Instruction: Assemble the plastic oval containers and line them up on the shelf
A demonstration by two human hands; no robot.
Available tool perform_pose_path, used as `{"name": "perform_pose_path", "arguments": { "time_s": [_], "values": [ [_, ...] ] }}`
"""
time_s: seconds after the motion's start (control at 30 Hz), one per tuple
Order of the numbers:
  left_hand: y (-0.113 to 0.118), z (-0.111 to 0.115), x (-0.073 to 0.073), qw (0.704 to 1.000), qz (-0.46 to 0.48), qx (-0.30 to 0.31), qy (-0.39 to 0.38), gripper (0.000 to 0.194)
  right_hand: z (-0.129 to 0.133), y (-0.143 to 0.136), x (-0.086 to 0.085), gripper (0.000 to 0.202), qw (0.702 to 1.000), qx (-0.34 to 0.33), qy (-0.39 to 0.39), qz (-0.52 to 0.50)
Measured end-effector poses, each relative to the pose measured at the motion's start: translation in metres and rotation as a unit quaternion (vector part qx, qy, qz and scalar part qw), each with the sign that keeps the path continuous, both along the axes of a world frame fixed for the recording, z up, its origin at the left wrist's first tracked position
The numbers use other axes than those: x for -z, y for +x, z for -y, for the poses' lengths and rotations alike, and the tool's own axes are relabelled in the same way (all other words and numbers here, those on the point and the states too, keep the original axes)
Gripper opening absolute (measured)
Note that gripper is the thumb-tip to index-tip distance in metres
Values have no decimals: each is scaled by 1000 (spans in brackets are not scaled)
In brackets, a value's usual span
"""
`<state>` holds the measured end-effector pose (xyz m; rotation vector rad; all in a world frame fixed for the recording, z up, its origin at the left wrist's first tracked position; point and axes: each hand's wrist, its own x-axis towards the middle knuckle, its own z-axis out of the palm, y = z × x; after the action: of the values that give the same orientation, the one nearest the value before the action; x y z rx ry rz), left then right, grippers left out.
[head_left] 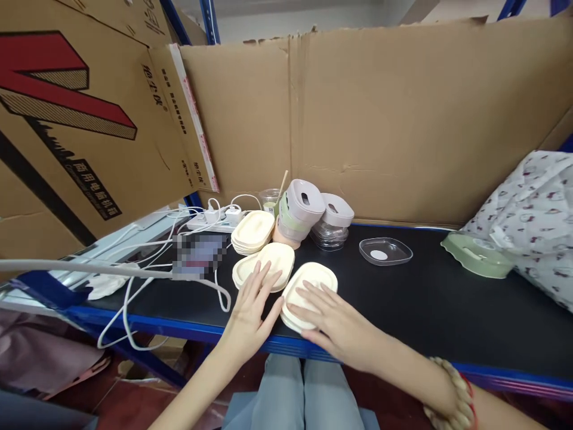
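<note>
Cream-coloured oval pieces that look like plastic lids lie in short stacks near the table's front edge. My left hand (250, 310) is open, its outstretched fingers resting on the middle stack of lids (283, 254). Beside it, my right hand (338, 325) lies open with spread fingers across the front right stack of lids (329, 278). My left thumb reaches the near side of that right-hand stack. Another stack of cream lids (253, 230) sits behind, touched by neither hand. Both palms hide part of what lies under them.
Behind the lids stand a leaning stack of lilac and green lids (304, 203) and clear containers (330, 236). A clear lid (385, 251) lies on the black tabletop (430, 304). White cables (134, 272) and a power strip (224, 224) are left; a patterned bag (532, 209) is right.
</note>
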<state>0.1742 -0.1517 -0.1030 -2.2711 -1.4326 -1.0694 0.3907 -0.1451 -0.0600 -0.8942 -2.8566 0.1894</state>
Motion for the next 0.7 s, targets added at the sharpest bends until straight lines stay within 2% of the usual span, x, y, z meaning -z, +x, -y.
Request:
{"name": "perform_pose_path", "arguments": {
  "time_s": [0.13, 0.23, 0.33, 0.4, 0.5, 0.6, 0.7],
  "values": [
    [24, 1, -8, 999, 6, 10, 41, 41, -29, 2, -11, 39, 999, 41, 22, 5],
    [44, 5, -22, 995, 3, 57, 82, 37, -42, 18, -23, 43, 997, 68, 32, -16],
    [64, 14, -33, 981, 7, 148, 124, 28, -52, 58, -35, 55, 990, 113, 71, -47],
    [76, 19, -36, 969, 18, 201, 143, 23, -59, 91, -41, 47, 980, 169, 93, -48],
    [89, 23, -32, 957, 55, 231, 165, 20, -60, 125, -46, 31, 975, 207, 63, -39],
    [97, 24, -24, 948, 82, 261, 165, 20, -49, 119, -42, 31, 981, 184, 10, -60],
    [99, 29, -16, 940, 45, 300, 155, 20, -35, 84, -37, 45, 986, 153, -18, -66]
  ]
}}
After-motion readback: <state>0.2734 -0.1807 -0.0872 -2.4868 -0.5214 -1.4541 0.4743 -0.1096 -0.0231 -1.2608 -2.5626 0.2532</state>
